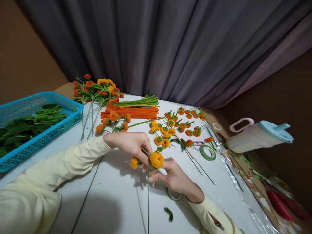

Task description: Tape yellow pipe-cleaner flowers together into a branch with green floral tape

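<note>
Both my hands meet over the white table, closed around a thin green wire stem (149,201) that runs down toward me. My left hand (134,144) pinches it from above, near a fuzzy yellow-orange pumpkin-shaped flower (134,162). From the right, my right hand (176,178) grips the stem with thumb and fingers, just below a larger yellow-orange flower (156,160). A small green bud (160,149) shows just behind that flower. The fingertips partly hide where the pieces join. Under my right hand lies a roll of tape (174,194), partly covered.
A blue basket (78,110) of green leaves stands left. Behind are finished flower stems (97,89), orange pipe cleaners (131,112) and green ones (138,101). Loose orange flowers (189,132), green tape (208,152) and wires lie right, near a tumbler (255,138) and red-handled tool (279,204).
</note>
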### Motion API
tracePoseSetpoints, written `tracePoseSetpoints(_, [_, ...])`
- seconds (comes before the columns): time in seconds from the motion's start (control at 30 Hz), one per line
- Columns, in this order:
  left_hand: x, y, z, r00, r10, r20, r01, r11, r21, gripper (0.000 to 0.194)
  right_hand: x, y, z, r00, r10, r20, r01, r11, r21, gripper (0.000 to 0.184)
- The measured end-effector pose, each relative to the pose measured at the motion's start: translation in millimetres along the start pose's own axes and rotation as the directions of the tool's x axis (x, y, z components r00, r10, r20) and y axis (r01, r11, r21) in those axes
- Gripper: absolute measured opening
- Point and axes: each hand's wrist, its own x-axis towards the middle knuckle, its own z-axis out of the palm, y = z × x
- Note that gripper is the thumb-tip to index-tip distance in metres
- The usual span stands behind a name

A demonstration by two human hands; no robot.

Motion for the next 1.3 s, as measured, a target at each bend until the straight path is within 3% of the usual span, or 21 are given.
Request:
tracePoseSetpoints(0.4, [1.5,-3.6,1.3,1.000,-0.001,0.000,0.001,0.999,-0.041,0.017,-1.3,3.2,-2.8,0.999,-0.042,0.006,0.042,0.997,-0.067,0.042])
tracePoseSetpoints(0.7, [0.2,-1.5,4.8,0.996,0.086,0.006,-0.086,0.996,-0.002,0.016,-5.9,16.4,2.0,0.993,0.061,0.104,-0.084,0.971,0.224,0.041])
tracePoseSetpoints(0.87, [0.6,-2.3,7.6,0.988,0.156,0.021,-0.157,0.987,0.029,0.022,-5.5,24.8,7.2,0.964,0.192,0.185,-0.254,0.870,0.422,0.042])
tracePoseSetpoints(1.07, [3.1,-5.2,9.6,0.973,0.231,0.017,-0.232,0.971,0.055,0.026,-1.6,34.5,14.1,0.930,0.250,0.267,-0.359,0.768,0.530,0.044])
tracePoseSetpoints(1.3, [3.5,-4.6,5.4,0.979,0.203,0.021,-0.205,0.972,0.114,0.025,0.4,37.9,17.8,0.955,0.214,0.204,-0.294,0.739,0.605,0.040])
